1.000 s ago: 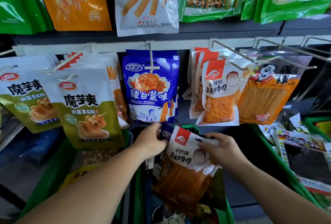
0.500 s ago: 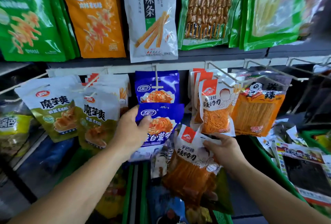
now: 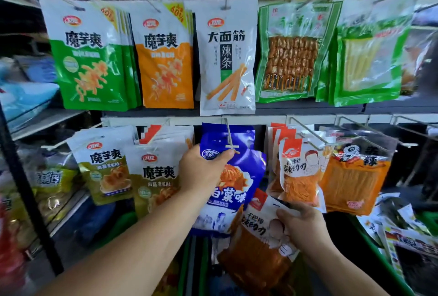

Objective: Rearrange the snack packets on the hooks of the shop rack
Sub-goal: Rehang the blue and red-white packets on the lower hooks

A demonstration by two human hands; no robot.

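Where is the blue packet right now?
Head view, centre: blue packet, gripped by left hand, at the tip of the lower middle hook, left of the white-and-orange packets.

Shop, snack rack. Wire hooks (image 3: 228,134) jut out above and to both sides of the left hand (image 3: 201,172), each carrying several identical sealed, branded snack packets (image 3: 163,63). Green bin (image 3: 376,250) right of the right hand (image 3: 305,227) holds loose packets. Hands grip stock: blue packet (image 3: 244,167) left, orange packet (image 3: 256,253) right.

Bare forearms (image 3: 142,236) run to the bare left hand (image 3: 203,172) and right hand (image 3: 305,227).
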